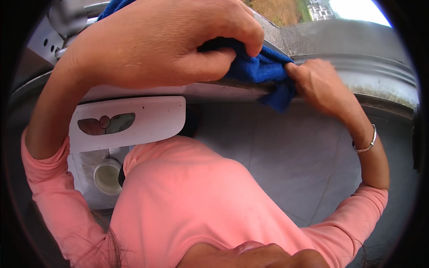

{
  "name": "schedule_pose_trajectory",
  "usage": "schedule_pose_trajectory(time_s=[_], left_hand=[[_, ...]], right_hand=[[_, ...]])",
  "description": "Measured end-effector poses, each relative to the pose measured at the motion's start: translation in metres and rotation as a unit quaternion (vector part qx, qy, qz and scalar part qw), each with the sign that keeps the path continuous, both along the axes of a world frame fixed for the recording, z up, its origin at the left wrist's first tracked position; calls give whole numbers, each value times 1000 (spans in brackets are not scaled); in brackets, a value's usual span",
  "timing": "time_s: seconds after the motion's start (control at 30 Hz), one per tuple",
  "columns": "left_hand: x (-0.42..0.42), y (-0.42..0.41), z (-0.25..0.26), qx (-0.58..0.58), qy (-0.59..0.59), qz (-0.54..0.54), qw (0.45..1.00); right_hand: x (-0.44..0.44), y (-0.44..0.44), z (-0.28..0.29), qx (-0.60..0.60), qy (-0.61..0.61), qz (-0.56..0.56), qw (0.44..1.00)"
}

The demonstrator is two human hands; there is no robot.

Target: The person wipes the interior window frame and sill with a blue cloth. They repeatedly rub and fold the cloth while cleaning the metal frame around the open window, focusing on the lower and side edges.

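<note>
A blue microfiber-like cloth [256,68] is bunched between my two hands at the window frame. My left hand [174,47], large and close to the camera, has its thumb and curled fingers around the cloth. With its thumb and fingers, my right hand [316,85] grips the cloth's other end against the frame's lower track. A loose corner of cloth hangs below the ledge between them. More blue fabric [115,7] shows behind my left hand at the upper left; whether it belongs to the same cloth, I cannot tell.
A white toilet cistern lid [161,114] with a dual flush button [105,124] lies below my left hand. Lower down stands a white bucket [109,177]. The metal window track [382,72] is grimy. At the upper left is a metal fitting [47,42]. Grey tiles [285,144] spread right.
</note>
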State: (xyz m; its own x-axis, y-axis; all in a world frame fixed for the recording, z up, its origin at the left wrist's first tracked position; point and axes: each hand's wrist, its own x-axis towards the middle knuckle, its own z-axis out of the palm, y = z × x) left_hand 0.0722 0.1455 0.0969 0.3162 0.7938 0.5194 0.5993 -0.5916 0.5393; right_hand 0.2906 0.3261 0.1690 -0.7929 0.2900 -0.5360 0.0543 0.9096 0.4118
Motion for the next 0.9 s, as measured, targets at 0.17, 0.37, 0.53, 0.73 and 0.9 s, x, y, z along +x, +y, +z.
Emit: schedule_pose_trajectory(time_s=[0.17, 0.37, 0.53, 0.73, 0.9], left_hand=[[-3, -10, 7, -13, 74, -4, 997], [-7, -6, -3, 26, 44, -47, 998], [-8, -3, -1, -13, 43, -39, 998], [-7, -3, -12, -4, 24, -16, 1000], [-4, 1, -24, 33, 49, 7, 998]], right_hand=[[10, 3, -7, -14, 40, -12, 999], [1, -12, -20, -374, 248, -409, 795], [-23, -32, -16, -408, 252, -341, 809], [3, -8, -1, -39, 49, 53, 997], [17, 3, -2, -6, 64, 102, 993]])
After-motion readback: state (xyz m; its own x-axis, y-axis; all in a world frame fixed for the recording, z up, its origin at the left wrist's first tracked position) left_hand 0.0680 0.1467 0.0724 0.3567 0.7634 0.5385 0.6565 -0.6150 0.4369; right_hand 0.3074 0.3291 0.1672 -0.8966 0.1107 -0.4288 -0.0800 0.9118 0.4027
